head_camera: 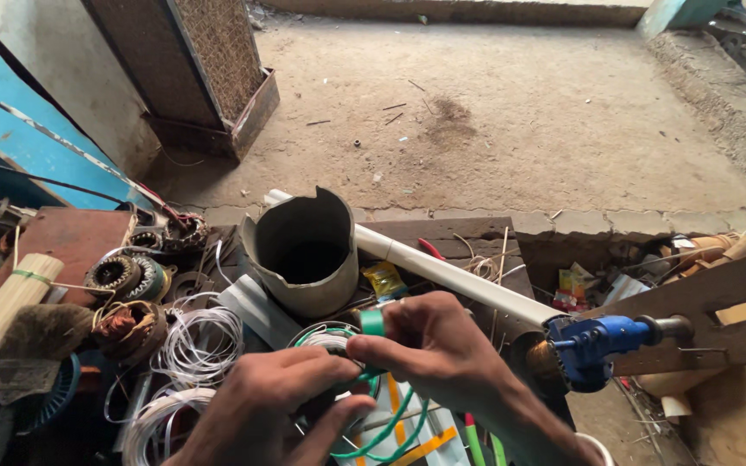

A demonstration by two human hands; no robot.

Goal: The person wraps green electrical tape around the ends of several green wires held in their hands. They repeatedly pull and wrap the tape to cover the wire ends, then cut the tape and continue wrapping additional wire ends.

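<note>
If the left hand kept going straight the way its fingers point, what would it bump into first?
The left hand points up and to the right, so it would meet the right hand first, right where both pinch the green tape roll and green wire. They already look to be touching there, though depth is hard to judge.

The two hands meet over a tape roll (pixel 372 322). Just behind the grip stands a broken pipe (pixel 304 250). Left of it lie wire coils (pixel 205 338); a hand drill (pixel 593 343) lies right, a long tube (pixel 451 276) behind.
</note>
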